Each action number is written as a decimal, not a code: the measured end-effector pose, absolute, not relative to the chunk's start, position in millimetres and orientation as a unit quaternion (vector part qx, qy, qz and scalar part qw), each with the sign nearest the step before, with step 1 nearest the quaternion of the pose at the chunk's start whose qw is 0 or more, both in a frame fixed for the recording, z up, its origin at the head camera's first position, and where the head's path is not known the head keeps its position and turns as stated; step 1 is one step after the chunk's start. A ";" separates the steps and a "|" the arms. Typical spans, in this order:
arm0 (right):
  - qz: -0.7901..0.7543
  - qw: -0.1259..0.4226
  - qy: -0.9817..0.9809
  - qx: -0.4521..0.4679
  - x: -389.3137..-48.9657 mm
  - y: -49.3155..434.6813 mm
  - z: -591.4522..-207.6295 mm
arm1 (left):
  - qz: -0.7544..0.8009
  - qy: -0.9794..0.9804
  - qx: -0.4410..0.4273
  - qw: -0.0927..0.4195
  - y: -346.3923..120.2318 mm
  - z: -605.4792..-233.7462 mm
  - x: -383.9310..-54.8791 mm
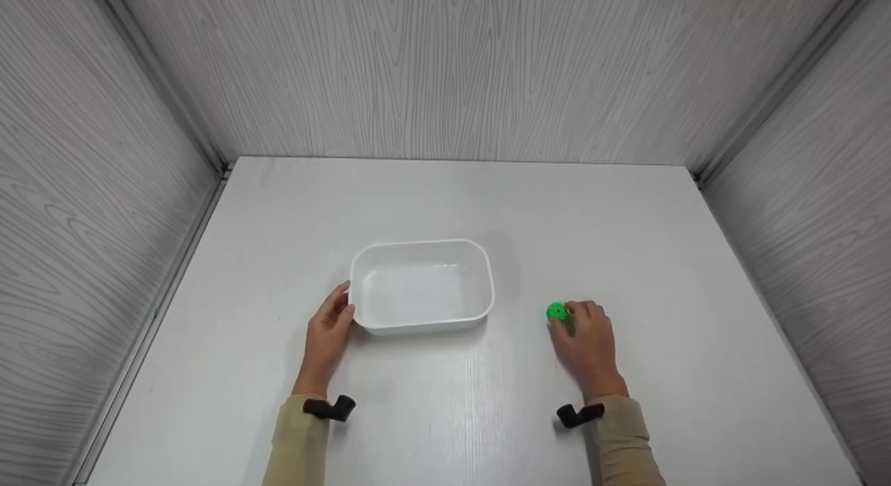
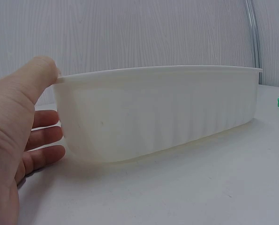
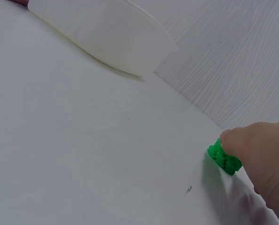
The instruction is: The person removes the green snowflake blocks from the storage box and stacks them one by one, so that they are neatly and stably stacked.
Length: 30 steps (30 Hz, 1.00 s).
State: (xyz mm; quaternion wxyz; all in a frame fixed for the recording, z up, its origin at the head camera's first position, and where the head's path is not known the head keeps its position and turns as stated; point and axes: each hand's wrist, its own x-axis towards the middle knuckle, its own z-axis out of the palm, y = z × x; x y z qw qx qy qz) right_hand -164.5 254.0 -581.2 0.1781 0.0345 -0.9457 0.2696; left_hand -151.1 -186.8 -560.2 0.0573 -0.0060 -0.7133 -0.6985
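A white rectangular plastic tub (image 1: pixel 421 327) with rounded corners stands on the white table, nothing visible inside it. At its left end is my left hand (image 1: pixel 330 331). In the left wrist view the thumb (image 2: pixel 38 75) touches the rim at the near corner, and the loosely extended fingers lie against the outer end wall. Right of the tub, my right hand (image 1: pixel 588 340) pinches a small green plastic piece (image 1: pixel 557 311), round and toothed like a gear, with dark holes. The right wrist view shows its ridged edge (image 3: pixel 222 158) close to the tabletop; the hand hides the rest.
The white tabletop (image 1: pixel 459 200) is bounded by a grey wood-grain back wall (image 1: pixel 445 75) and side panels at left (image 1: pixel 83 214) and right (image 1: pixel 821 193). Each wrist carries a black camera mount, one at left (image 1: pixel 330 408) and one at right (image 1: pixel 580 415).
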 end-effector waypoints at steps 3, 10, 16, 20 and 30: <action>0.268 0.162 -0.949 0.042 -167.5 257.8 -578.7 | -0.700 -0.711 -0.009 0.059 -186.9 -560.2 -151.7; 0.280 0.113 -0.949 0.093 -178.0 268.8 -570.9 | -0.702 -0.709 -0.017 0.060 -187.4 -558.9 -151.8; 0.282 0.063 -0.954 0.080 -180.4 270.6 -568.1 | -0.705 -0.706 -0.021 0.061 -187.2 -558.3 -151.2; 0.283 0.042 -0.956 0.070 -181.5 270.8 -566.7 | -0.697 -0.714 -0.016 0.060 -187.0 -558.8 -150.6; 0.283 0.031 -0.956 0.072 -184.1 270.7 -566.9 | -0.695 -0.716 -0.009 0.058 -186.9 -559.5 -151.3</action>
